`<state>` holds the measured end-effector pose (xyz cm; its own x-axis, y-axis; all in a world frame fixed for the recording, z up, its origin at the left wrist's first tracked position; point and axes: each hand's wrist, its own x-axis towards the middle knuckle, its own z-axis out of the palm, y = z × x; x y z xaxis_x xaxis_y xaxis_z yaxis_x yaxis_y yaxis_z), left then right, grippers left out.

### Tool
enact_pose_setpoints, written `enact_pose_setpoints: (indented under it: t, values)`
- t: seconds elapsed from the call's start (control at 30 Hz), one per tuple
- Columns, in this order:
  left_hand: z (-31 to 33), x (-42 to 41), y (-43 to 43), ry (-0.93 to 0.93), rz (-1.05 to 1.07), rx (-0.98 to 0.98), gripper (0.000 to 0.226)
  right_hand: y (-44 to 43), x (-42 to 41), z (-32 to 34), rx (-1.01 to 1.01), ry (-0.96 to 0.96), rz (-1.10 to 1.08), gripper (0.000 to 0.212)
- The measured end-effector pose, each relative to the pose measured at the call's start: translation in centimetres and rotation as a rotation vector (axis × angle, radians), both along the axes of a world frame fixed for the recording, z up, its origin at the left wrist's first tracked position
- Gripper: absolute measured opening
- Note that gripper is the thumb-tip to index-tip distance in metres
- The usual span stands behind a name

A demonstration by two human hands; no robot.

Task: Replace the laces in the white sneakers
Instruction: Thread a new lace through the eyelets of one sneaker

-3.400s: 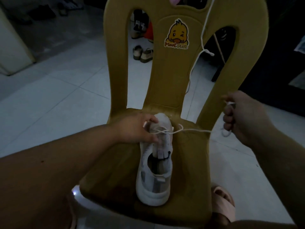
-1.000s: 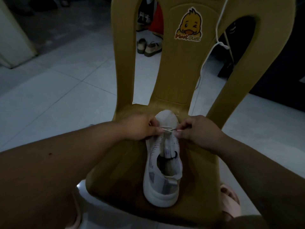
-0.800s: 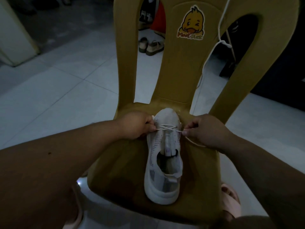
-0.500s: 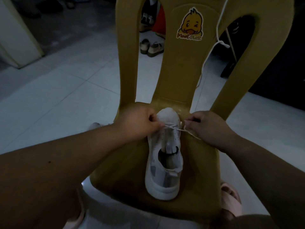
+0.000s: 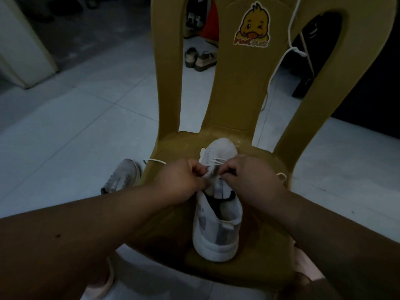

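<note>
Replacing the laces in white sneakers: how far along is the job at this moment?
Done: the lace crosses the front eyelets of the sneaker on the chair. In hand: the left hand and right hand pinch it over the tongue. Left: the eyelets nearer the opening look empty, and a second sneaker lies on the floor, its lacing unclear.

2 white sneakers, 2 laces, 2 hands, 1 chair, 1 duck sticker, 2 sandals
</note>
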<state>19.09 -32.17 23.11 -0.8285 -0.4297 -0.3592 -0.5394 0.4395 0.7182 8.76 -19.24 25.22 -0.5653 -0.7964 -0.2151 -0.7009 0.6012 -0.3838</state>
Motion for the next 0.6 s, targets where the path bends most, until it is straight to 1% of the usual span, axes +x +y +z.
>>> enact_pose_setpoints:
  t: [0.1,0.2,0.27,0.43,0.47,0.5,0.6]
  values:
    - [-0.1,0.2,-0.1,0.036,0.096,0.190,0.006,-0.2,0.1,0.1,-0.014,-0.016,-0.029,0.020]
    - [-0.1,0.4,-0.2,0.055,0.213,0.403,0.011,-0.1,0.2,-0.3,-0.150,-0.075,-0.121,0.014]
    - [-0.1,0.4,-0.2,0.066,0.282,0.530,0.015,-0.1,0.4,-0.5,-0.188,-0.074,-0.135,0.013]
    - [0.0,0.0,0.1,0.013,0.394,0.679,0.008,-0.8,0.3,-1.6,-0.005,0.020,-0.108,0.018]
    - [0.0,-0.1,0.2,0.007,0.387,0.679,0.010,-0.9,0.3,-1.7,0.011,0.020,-0.103,0.019]
    - [0.0,-0.2,0.2,0.002,0.352,0.619,0.010,-1.0,0.2,-1.7,0.005,0.010,-0.102,0.019]
    - [-0.1,-0.6,0.1,-0.010,0.131,0.244,0.007,-0.7,0.2,-1.5,-0.069,-0.037,-0.113,0.023]
